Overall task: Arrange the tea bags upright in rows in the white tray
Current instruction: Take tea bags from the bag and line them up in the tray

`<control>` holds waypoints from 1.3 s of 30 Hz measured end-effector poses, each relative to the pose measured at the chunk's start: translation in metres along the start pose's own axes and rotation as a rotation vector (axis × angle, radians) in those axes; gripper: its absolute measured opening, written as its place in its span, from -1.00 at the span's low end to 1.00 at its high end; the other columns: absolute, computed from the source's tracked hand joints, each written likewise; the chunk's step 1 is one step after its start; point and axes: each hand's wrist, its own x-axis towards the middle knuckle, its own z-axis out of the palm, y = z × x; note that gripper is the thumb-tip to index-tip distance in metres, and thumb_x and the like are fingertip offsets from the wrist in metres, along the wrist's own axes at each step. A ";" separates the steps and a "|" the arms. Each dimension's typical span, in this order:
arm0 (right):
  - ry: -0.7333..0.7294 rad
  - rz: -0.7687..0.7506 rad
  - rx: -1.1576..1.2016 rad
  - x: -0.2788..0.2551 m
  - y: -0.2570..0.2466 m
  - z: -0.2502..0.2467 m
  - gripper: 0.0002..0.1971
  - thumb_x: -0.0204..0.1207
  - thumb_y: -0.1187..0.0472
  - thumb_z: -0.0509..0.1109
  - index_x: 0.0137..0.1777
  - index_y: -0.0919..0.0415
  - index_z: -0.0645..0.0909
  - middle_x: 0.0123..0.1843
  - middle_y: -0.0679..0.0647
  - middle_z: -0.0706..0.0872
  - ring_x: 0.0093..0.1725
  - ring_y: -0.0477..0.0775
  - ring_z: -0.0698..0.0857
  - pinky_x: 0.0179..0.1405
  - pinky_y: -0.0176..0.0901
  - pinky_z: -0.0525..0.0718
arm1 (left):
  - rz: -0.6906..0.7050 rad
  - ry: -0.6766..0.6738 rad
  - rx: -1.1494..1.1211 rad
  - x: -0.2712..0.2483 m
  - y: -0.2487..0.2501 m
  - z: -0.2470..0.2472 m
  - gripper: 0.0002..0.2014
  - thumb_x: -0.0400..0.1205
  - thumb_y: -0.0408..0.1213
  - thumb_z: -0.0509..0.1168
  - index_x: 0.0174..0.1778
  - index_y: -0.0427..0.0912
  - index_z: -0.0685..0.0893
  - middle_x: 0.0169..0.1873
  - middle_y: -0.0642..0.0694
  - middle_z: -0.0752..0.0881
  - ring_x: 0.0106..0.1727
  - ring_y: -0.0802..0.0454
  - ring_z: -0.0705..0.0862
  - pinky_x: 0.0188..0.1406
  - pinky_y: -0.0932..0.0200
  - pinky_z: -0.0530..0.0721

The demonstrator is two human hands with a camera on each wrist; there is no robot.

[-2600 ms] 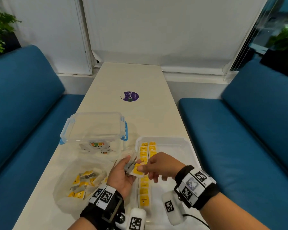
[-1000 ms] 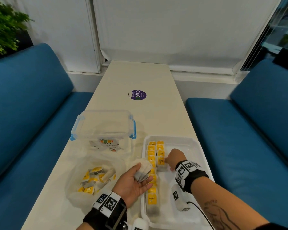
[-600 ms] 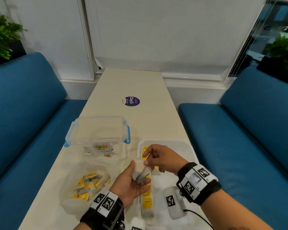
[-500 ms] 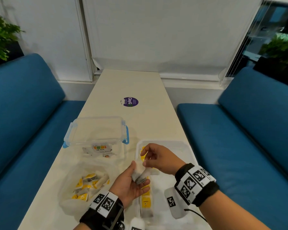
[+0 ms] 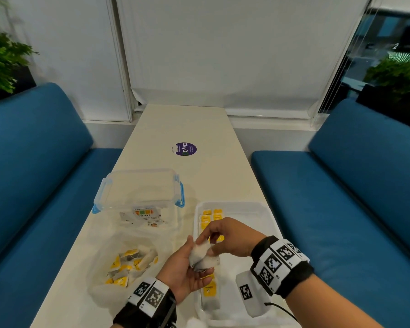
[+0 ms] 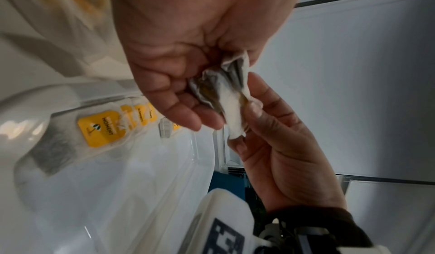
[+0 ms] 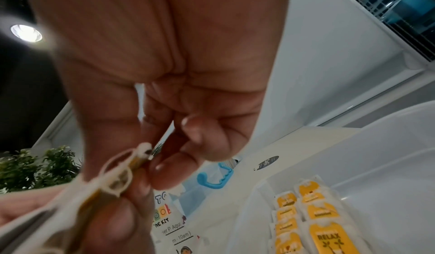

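2 hands (image 5: 206, 256) pinch loose tea bags (image 5: 202, 258) over white tray (image 5: 268, 223).

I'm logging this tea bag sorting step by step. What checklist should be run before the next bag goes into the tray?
1. Left hand holds the tea bag bundle: ok.
2. Right hand pinches a bag at the bundle: ok.
3. Only one bag separated: cannot tell.
4. White tray has free room on its right side: ok.
5. Rows already placed are standing upright: cannot tell.
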 end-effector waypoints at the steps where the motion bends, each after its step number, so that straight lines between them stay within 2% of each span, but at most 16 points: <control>1: 0.021 -0.006 0.023 0.000 0.000 0.001 -0.73 0.43 0.38 0.48 0.13 0.21 0.73 -0.15 -0.10 0.66 -0.29 -0.32 0.56 -0.16 -0.55 0.55 | -0.002 -0.008 -0.012 -0.001 0.000 0.000 -0.44 0.63 0.20 0.05 -0.08 -0.25 0.70 -0.47 -0.22 0.71 -0.56 -0.02 0.63 -0.60 0.20 0.68; 4: 0.099 0.008 0.078 0.000 0.000 0.005 -0.82 0.49 0.32 0.45 0.07 0.27 0.75 -0.13 0.04 0.73 -0.29 -0.36 0.59 -0.15 -0.58 0.55 | 0.000 -0.068 -0.081 -0.003 -0.001 0.000 -0.49 0.56 0.18 0.17 -0.03 -0.23 0.71 -0.42 -0.21 0.70 -0.52 -0.02 0.64 -0.55 0.17 0.69; 8: 0.127 0.043 0.086 -0.003 0.002 0.006 -0.76 0.38 0.34 0.55 0.07 0.21 0.76 -0.17 0.02 0.67 -0.32 -0.26 0.56 -0.19 -0.49 0.56 | 0.051 -0.115 -0.116 -0.007 -0.003 -0.001 -0.70 0.36 -0.22 0.41 -0.06 -0.30 0.69 -0.38 -0.24 0.70 -0.52 -0.02 0.69 -0.53 0.18 0.71; 10: 0.142 0.055 0.073 -0.003 0.003 0.007 -0.71 0.35 0.40 0.54 0.07 0.20 0.76 -0.15 0.04 0.64 -0.30 -0.21 0.52 -0.18 -0.44 0.55 | 0.060 -0.132 -0.096 -0.006 -0.005 -0.003 -0.80 0.41 -0.46 0.36 -0.05 -0.33 0.65 -0.39 -0.25 0.70 -0.49 -0.03 0.70 -0.53 0.19 0.72; 12: 0.166 0.053 0.076 -0.004 0.004 0.007 -0.73 0.35 0.44 0.52 0.06 0.25 0.77 -0.19 0.03 0.65 -0.33 -0.23 0.52 -0.22 -0.50 0.54 | 0.072 -0.135 -0.052 -0.006 -0.006 -0.003 -0.75 0.49 -0.65 0.21 0.03 -0.36 0.61 -0.39 -0.26 0.69 -0.47 -0.03 0.70 -0.52 0.18 0.72; 14: 0.188 0.040 0.096 -0.005 0.006 0.007 -0.79 0.39 0.42 0.51 0.03 0.30 0.77 -0.27 -0.08 0.66 -0.36 -0.30 0.58 -0.26 -0.60 0.54 | 0.086 -0.120 -0.011 -0.005 -0.006 -0.003 -0.70 0.51 -0.74 0.14 0.06 -0.37 0.59 -0.42 -0.27 0.68 -0.49 -0.03 0.69 -0.54 0.18 0.71; 16: 0.206 0.023 0.116 -0.006 0.006 0.007 -0.87 0.41 0.37 0.51 -0.05 0.25 0.78 -0.30 -0.19 0.63 -0.35 -0.38 0.60 -0.25 -0.61 0.52 | 0.089 -0.106 0.021 -0.005 -0.007 -0.001 -0.71 0.52 -0.74 0.15 0.05 -0.38 0.59 -0.46 -0.27 0.67 -0.50 -0.03 0.69 -0.56 0.19 0.71; 17: 0.223 0.012 0.112 -0.006 0.007 0.008 -0.91 0.42 0.33 0.52 -0.14 0.14 0.77 -0.29 -0.20 0.61 -0.32 -0.34 0.59 -0.24 -0.59 0.52 | 0.088 -0.099 0.035 -0.004 -0.007 -0.001 -0.72 0.53 -0.72 0.17 0.06 -0.36 0.59 -0.46 -0.26 0.67 -0.50 -0.03 0.68 -0.55 0.20 0.71; 19: 0.288 0.012 0.086 -0.005 0.010 0.007 -0.80 0.45 0.27 0.50 -0.28 -0.05 0.62 -0.27 -0.18 0.57 -0.28 -0.25 0.54 -0.21 -0.52 0.49 | 0.082 -0.075 0.046 -0.002 -0.008 0.000 -0.74 0.55 -0.68 0.17 0.04 -0.31 0.58 -0.47 -0.23 0.65 -0.48 -0.02 0.66 -0.54 0.22 0.70; 22: 0.372 0.114 0.127 -0.004 0.013 0.002 -0.82 0.59 0.24 0.33 -0.24 0.06 0.47 -0.33 -0.05 0.61 -0.51 -0.30 0.56 -0.49 -0.57 0.43 | 0.073 -0.041 0.036 0.000 -0.011 -0.001 -0.76 0.56 -0.65 0.17 -0.02 -0.25 0.58 -0.43 -0.21 0.64 -0.43 -0.02 0.63 -0.54 0.22 0.69; 24: 0.386 0.201 0.120 -0.004 0.017 -0.002 -0.89 0.62 0.24 0.26 -0.16 0.13 0.46 -0.38 0.03 0.64 -0.68 -0.31 0.52 -0.68 -0.54 0.37 | 0.068 -0.024 0.029 0.002 -0.012 -0.002 -0.78 0.56 -0.63 0.18 -0.05 -0.23 0.57 -0.42 -0.20 0.63 -0.40 -0.03 0.61 -0.54 0.23 0.69; 27: 0.338 0.275 0.013 -0.003 0.025 -0.009 -0.97 0.55 0.30 0.33 -0.11 0.19 0.55 -0.39 0.02 0.66 -0.69 -0.25 0.51 -0.70 -0.44 0.42 | 0.057 -0.003 0.004 0.004 -0.012 -0.003 -0.81 0.57 -0.60 0.19 -0.08 -0.23 0.56 -0.44 -0.20 0.63 -0.41 -0.03 0.61 -0.55 0.23 0.68; 29: 0.327 0.309 -0.004 -0.001 0.032 -0.011 -0.95 0.51 0.36 0.37 -0.13 0.21 0.60 -0.42 -0.01 0.62 -0.65 -0.24 0.50 -0.70 -0.52 0.39 | 0.057 0.014 -0.011 0.006 -0.012 -0.005 -0.83 0.58 -0.60 0.19 -0.10 -0.24 0.56 -0.47 -0.20 0.64 -0.45 -0.02 0.63 -0.56 0.22 0.69; 33: 0.419 0.414 0.035 0.004 0.050 -0.014 -0.85 0.54 0.28 0.38 -0.24 0.21 0.51 -0.35 0.06 0.59 -0.50 -0.18 0.48 -0.56 -0.46 0.42 | 0.071 0.041 -0.041 0.010 -0.006 -0.009 -0.85 0.59 -0.59 0.18 -0.08 -0.27 0.55 -0.41 -0.24 0.64 -0.48 0.00 0.65 -0.53 0.22 0.70; 36: 0.329 0.498 0.057 0.006 0.061 -0.012 -0.86 0.56 0.29 0.33 -0.22 0.17 0.50 -0.39 0.03 0.60 -0.52 -0.15 0.47 -0.69 -0.49 0.36 | 0.080 0.045 -0.062 0.012 -0.002 -0.014 -0.85 0.60 -0.58 0.17 -0.04 -0.28 0.55 -0.35 -0.26 0.63 -0.47 0.00 0.65 -0.50 0.19 0.71; 39: 0.224 0.582 0.088 0.009 0.067 -0.009 -0.91 0.58 0.29 0.30 -0.16 0.16 0.53 -0.43 0.05 0.63 -0.54 -0.08 0.46 -0.63 -0.35 0.40 | 0.083 0.044 -0.081 0.013 0.001 -0.017 -0.86 0.60 -0.58 0.17 -0.03 -0.29 0.54 -0.33 -0.27 0.63 -0.45 -0.01 0.65 -0.52 0.19 0.72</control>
